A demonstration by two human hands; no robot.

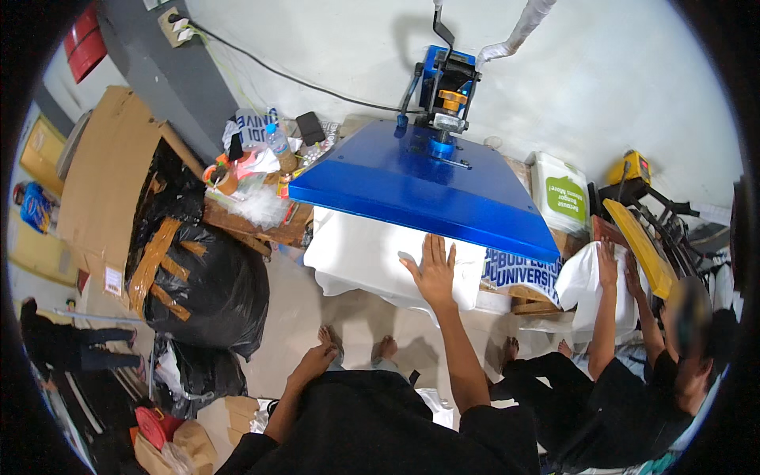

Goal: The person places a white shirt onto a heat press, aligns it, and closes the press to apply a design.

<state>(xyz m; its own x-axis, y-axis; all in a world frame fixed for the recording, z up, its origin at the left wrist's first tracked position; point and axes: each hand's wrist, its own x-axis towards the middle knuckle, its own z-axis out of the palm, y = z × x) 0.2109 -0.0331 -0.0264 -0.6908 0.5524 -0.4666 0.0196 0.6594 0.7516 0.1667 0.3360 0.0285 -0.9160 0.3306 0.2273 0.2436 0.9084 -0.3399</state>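
Observation:
My right hand [433,273] lies flat with its fingers spread on a white cloth [356,249]. The cloth is draped over the lower plate of a heat press, and its front edge hangs down. Above it the press's blue upper plate [419,186] is raised at an angle, partly hiding the cloth's far side. My left hand [315,362] hangs low in front of me, away from the press; its fingers look curled, with nothing visible in them. White fabric with blue lettering [518,273] lies right of the cloth.
A co-worker [633,396] at the right rests both hands on another white cloth [582,281] beside a yellow press [637,245]. A bottle [279,146] stands on the cluttered wooden table at the left. A taped black bag [214,289] and a cardboard box [111,182] flank my left.

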